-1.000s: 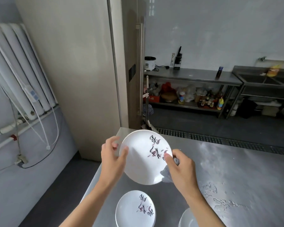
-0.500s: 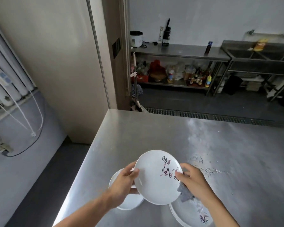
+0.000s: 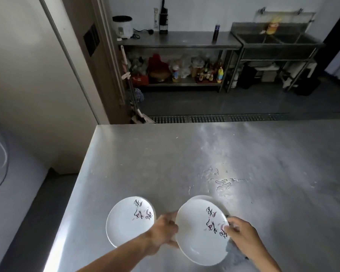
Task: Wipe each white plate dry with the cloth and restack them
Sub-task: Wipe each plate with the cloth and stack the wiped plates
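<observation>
plate [image 3: 196,238] held above table [image 3: 185,154]: left hand [image 3: 163,231] fingers grip left rim, right hand [image 3: 241,235] fingers pinch right rim plus cloth [image 3: 233,252]. second plate [image 3: 126,222] flat, left.

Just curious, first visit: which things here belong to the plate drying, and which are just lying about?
Part of the job:
- held white round plate, gripped by left hand and right hand
- grey cloth
- second white round plate on the steel table
- third white plate beneath the held one

Lying about:
- white rice cooker
- bottles on the far shelf
- steel sink
</observation>
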The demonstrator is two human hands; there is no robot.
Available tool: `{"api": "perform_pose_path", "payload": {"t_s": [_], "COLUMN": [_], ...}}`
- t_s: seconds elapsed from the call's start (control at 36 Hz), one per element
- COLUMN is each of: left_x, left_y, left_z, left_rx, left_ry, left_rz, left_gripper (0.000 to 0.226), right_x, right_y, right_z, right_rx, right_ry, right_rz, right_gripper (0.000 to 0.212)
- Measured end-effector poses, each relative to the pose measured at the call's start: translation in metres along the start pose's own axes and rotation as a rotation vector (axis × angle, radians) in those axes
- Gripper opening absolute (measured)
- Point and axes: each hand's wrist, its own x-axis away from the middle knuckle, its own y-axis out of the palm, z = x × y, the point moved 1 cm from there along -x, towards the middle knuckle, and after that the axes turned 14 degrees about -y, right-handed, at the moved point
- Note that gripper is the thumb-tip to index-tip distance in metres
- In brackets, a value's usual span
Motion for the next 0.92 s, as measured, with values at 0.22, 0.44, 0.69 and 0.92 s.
{"api": "perform_pose_path", "payload": {"t_s": [0.22,0.44,0.69,0.92], "left_x": [-0.028,-0.038,-0.047,-0.057], "left_y": [0.009,0.016,0.015,0.010], "left_z": [0.003,0.012,0.017,0.010], "left_rx": [-0.007,-0.053,-0.066,-0.077], "left_ry": [-0.023,-0.050,-0.048,-0.020], "left_rz": [0.122,0.165,0.197,0.224], "left_gripper": [0.062,0.061,0.060,0.051], "right_x": [-0.004,-0.009,-0.017,-0.021], "right_y": [-0.005,-0.016,-0.017,-0.020], "right_z": [0.017,0.021,0.026,0.018], "right_rx": [0.035,0.163,0.170,0.276], "right_ry": [0.066,0.119,0.149,0.210], "right_rz": [0.097,0.074,0.062,0.086], "right_gripper": [0.013,0.019,0.025,0.021]}}
